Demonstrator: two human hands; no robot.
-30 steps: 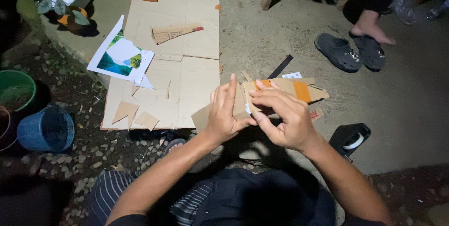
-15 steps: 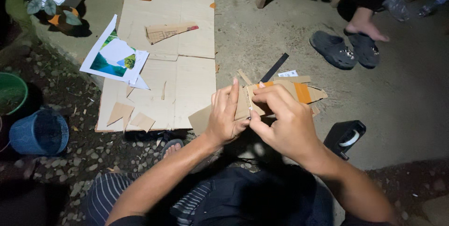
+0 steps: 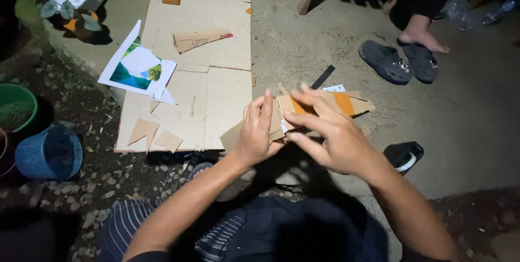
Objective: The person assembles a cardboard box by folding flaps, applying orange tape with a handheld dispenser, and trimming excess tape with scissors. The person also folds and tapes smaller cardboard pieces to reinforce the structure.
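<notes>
The left hand [image 3: 256, 132] is closed lightly around the near edge of a folded brown cardboard piece with an orange stripe [image 3: 330, 102], its fingers upright and pressed together against the board. The right hand [image 3: 327, 134] is spread fairly wide, thumb and forefinger pinching the same cardboard piece from the front while the other fingers fan out above it. The piece sits between the two hands, held a little above the grey concrete floor [image 3: 460, 115], and reaches out to the right past the right hand's fingertips. It looks stiff and matt, with ragged cut edges and a paler paper label on it.

Just beyond it a thin black strip [image 3: 323, 76] lies on the concrete. To the left a large flattened sheet of brown corrugated cardboard [image 3: 216, 50] lies flat, creased along its fold lines, with small triangular cardboard offcuts [image 3: 154, 134] at its near corner and a torn cardboard scrap with a red tip [image 3: 199, 40] further up. A white printed paper sheet with blue and green patches [image 3: 135, 67] overlaps its left edge. A blue plastic basket [image 3: 49, 152] stands on the gravel, and a pair of dark grey sandals [image 3: 401, 62] lies by another person's bare foot [image 3: 425, 33].
</notes>
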